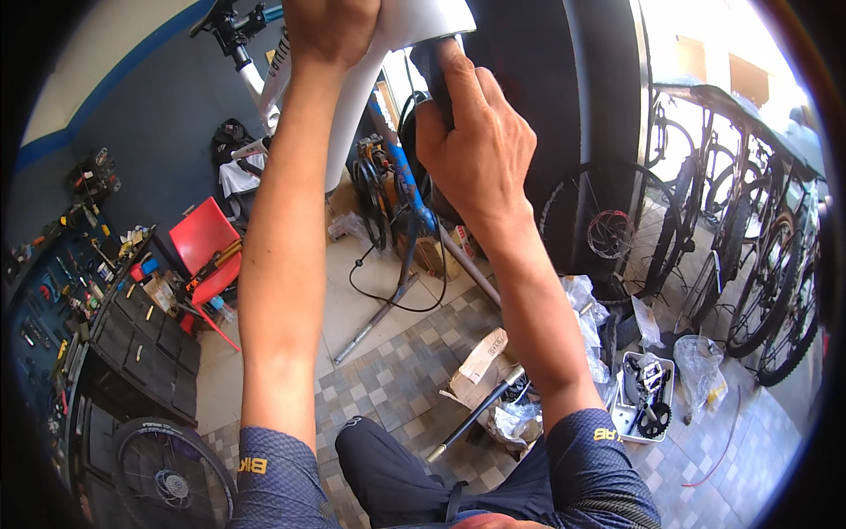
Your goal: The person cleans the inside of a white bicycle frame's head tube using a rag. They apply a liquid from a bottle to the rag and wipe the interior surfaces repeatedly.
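A white bicycle frame point(352, 115) rises at the top centre, with the rim of its wide tube facing down. Against it, cut off by the top edge, my left hand point(330, 35) is curled on the tube, its fingertips hidden. My right hand point(480, 137) is just below the rim and grips a dark, rounded object point(432, 75) between thumb and fingers. The index finger stretches up along that object and touches the underside of the tube. What the dark object is cannot be made out. A blue work stand point(401, 163) stands behind and below the frame.
Tools and drawers point(145, 331) line the left wall, near a red chair point(207, 238). Bicycles point(731, 229) stand along the right. On the floor lie an open cardboard box point(476, 366), a white tray of crank parts point(665, 432), plastic bags point(702, 375) and a wheel point(167, 476).
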A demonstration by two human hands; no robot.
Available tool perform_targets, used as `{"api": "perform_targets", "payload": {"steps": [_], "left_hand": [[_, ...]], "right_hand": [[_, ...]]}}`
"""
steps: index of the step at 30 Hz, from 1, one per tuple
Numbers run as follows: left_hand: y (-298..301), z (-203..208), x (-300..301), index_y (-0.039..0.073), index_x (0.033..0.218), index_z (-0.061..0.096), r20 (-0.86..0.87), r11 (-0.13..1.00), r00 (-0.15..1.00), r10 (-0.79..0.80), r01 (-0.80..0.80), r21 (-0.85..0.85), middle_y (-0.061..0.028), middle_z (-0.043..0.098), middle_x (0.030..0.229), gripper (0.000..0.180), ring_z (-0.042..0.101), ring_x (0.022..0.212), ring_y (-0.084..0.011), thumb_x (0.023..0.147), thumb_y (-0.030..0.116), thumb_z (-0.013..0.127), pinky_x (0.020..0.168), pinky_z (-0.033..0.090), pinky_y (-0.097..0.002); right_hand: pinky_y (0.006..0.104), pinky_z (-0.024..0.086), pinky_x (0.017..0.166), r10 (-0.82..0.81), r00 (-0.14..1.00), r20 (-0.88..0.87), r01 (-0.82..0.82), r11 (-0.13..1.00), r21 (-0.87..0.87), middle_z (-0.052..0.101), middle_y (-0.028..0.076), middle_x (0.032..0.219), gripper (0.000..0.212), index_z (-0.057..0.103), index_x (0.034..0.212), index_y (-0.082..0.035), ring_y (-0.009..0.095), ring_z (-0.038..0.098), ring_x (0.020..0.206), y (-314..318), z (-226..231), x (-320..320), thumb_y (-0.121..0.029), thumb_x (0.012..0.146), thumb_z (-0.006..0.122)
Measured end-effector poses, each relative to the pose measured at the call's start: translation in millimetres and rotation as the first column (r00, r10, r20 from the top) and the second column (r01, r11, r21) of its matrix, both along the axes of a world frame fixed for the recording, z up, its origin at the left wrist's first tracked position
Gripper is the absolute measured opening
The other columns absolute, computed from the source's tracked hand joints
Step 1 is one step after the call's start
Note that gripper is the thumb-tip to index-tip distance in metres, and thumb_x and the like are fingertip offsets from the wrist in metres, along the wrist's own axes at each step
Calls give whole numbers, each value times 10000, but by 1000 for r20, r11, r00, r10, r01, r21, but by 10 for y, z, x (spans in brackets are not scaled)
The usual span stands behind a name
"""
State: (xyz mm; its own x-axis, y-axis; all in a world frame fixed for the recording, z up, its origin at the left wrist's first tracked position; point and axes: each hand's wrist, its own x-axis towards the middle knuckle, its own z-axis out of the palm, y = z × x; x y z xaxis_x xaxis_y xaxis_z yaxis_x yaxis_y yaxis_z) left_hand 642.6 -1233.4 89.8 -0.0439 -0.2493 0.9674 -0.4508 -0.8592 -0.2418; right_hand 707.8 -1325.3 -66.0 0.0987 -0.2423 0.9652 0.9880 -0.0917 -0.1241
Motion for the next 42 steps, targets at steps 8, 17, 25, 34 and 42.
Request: {"api": "perform_targets", "payload": {"steps": [8,17,25,34,42], "left_hand": [[11,-5,-19,-27,1108,637,-26,1000,999,-30,29,-10,-78,665,934,478,601,846,-140,1038,437,544,754,477,-295],[44,-50,56,-12,1097,638,-21,998,998,-62,63,13,-49,628,914,466,566,841,-131,1059,429,496,757,453,-294],[55,-44,-29,3,1001,639,-37,1000,999,6,-6,-3,-30,621,867,467,555,785,-119,1064,442,492,710,444,-283],[115,40,45,-2,1125,657,-99,992,987,-124,127,20,-30,656,953,476,603,833,-104,1077,433,471,750,485,-250],[9,32,51,-15,1215,662,-102,995,990,-102,101,-10,-59,689,1012,545,647,884,-125,1056,479,494,778,513,-258]], "right_hand": [[242,522,845,981,-17,-195,-983,20,184,706,46,1034,498,566,1396,71,77,638,897,3,-25,-54,-62,920,626],[243,500,830,730,682,37,-728,673,130,688,64,996,417,641,1314,36,96,616,898,93,-104,83,17,903,577],[248,518,757,962,272,-28,-954,273,120,675,3,913,387,639,1271,26,78,599,819,93,11,-52,-33,890,605],[292,521,710,681,679,274,-725,680,108,682,79,890,300,690,1172,55,162,627,740,144,-82,233,-60,917,581],[362,558,778,602,773,200,-626,775,84,717,197,995,422,601,1264,78,290,717,858,120,150,153,-6,851,581]]}}
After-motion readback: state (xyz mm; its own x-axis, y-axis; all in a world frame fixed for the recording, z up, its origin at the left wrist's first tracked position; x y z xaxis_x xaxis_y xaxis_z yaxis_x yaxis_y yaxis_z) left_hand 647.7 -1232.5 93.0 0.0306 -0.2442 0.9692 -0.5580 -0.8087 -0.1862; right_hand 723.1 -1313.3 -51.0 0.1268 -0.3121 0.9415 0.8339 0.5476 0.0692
